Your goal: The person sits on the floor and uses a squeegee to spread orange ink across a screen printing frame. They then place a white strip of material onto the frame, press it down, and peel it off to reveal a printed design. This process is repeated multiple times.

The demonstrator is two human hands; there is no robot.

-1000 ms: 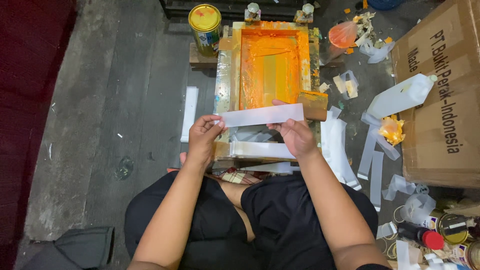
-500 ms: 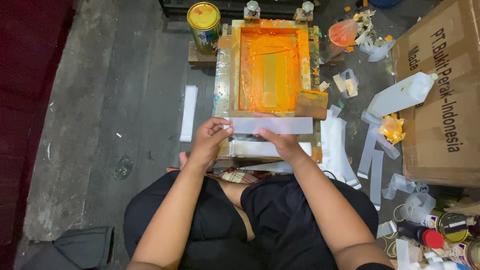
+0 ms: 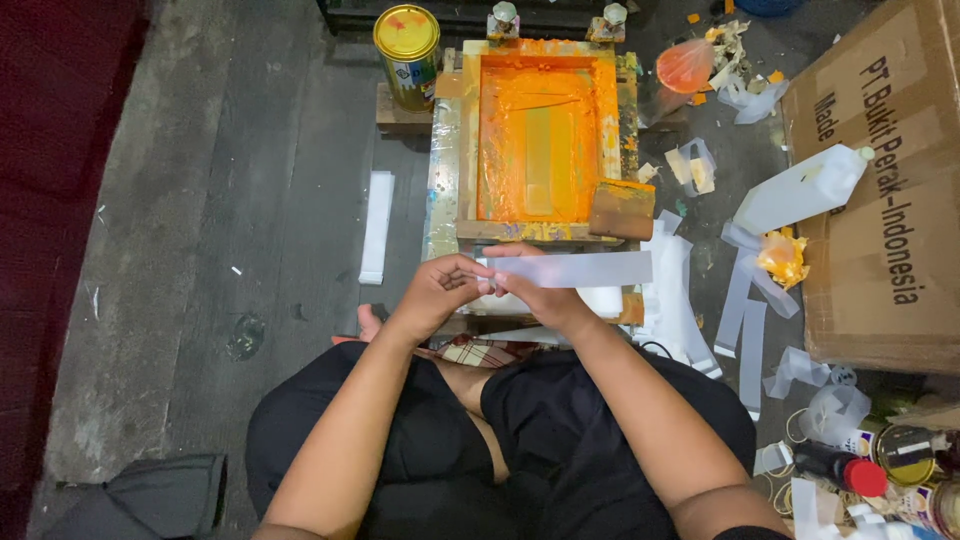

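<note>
White strip [image 3: 575, 269] lay level just below the orange-smeared printing frame [image 3: 540, 140] in the head view, over the person's lap. Left hand [image 3: 440, 290] pinched its left end, fingers together; right hand [image 3: 535, 290] held it beside (fingers clamped underneath).

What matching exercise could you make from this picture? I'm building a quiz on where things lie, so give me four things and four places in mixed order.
Things:
1. white strip
2. yellow-lidded can
3. cardboard box
4. white jug

Places:
A. far right of the floor
B. held by the left hand and right hand
C. leaning against the box
D. left of the orange printing frame

Pairs: 1-B, 2-D, 3-A, 4-C
</note>
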